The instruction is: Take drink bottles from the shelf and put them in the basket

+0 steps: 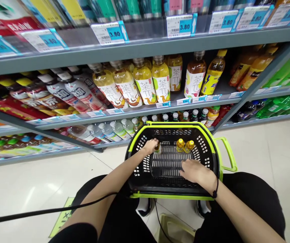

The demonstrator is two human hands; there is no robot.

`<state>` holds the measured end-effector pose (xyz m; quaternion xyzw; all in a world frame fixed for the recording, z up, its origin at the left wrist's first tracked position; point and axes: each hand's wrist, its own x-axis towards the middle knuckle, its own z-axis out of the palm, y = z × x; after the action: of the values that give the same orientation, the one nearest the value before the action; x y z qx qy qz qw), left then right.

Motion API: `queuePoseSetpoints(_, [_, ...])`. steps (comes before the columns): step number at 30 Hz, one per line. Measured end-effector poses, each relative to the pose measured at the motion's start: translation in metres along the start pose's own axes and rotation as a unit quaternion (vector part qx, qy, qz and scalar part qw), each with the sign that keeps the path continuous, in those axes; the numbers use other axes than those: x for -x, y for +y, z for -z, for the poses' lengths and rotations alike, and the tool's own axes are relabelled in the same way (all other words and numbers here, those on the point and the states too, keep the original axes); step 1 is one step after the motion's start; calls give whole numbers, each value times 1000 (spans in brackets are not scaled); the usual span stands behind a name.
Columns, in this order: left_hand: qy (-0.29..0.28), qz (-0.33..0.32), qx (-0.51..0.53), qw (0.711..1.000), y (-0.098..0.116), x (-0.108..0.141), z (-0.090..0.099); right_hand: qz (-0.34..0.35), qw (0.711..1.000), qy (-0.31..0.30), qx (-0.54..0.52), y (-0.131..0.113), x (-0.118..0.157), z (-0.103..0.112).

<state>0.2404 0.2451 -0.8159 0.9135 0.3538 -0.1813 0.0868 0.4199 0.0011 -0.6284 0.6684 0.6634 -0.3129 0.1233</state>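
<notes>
A black shopping basket (pixel 169 192) with lime-green rims sits between my knees. Inside it at the left, my left hand (pixel 151 146) is closed around the top of a small bottle (pixel 157 149) with a dark upper part and a pale label. Two bottles with yellow caps, a left one (pixel 180 145) and a right one (pixel 189 146), stand side by side near the basket's far wall. My right hand (pixel 195 170) hovers over the near right part of the basket, thumb and fingers apart, with no object in it.
Ahead stands a shelf (pixel 140 50) packed with drinks, including tea bottles (pixel 145 89) on the middle level. The basket's green handle (pixel 227 152) juts out to the right. A black cord (pixel 51 211) crosses at lower left. A pale green plastic object (pixel 175 227) lies below, between my feet.
</notes>
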Motion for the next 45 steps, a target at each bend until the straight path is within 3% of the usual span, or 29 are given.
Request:
queuePoseSetpoints(6, [0, -21, -37, 999, 10, -3, 10, -8, 1000, 3, 1, 1, 3, -1])
queuePoseSetpoints(14, [-11, 28, -55, 998, 36, -11, 20, -14, 999, 21, 24, -1, -1, -11])
queuePoseSetpoints(17, [-24, 44, -54, 997, 38, -15, 26, 23, 999, 22, 28, -23, -3, -30])
queuePoseSetpoints(22, [-19, 57, -64, 996, 33, -5, 31, 186, 980, 0, 73, -58, -18, -81])
queuePoseSetpoints(26, [-10, 63, -78, 995, 32, 5, 31, 239, 958, 60, 147, -60, -33, -115])
queuePoseSetpoints(30, [-15, 62, -81, 995, 32, 6, 32, 224, 957, 71, 168, -51, -37, -133])
queuePoseSetpoints(36, [-29, 65, -69, 995, 35, 11, 42, 244, 956, 52, 156, -48, -37, -133])
queuePoseSetpoints(40, [-34, 67, -51, 996, 50, 18, 56, 256, 953, 49, 157, -52, -42, -130])
queuePoseSetpoints(43, [-29, 48, -21, 998, 69, 21, 77, 249, 954, 35, 161, -55, -46, -132])
queuePoseSetpoints(45, [-7, 18, 9, 1000, 82, 23, 101, 236, 958, 29, 162, -56, -47, -132])
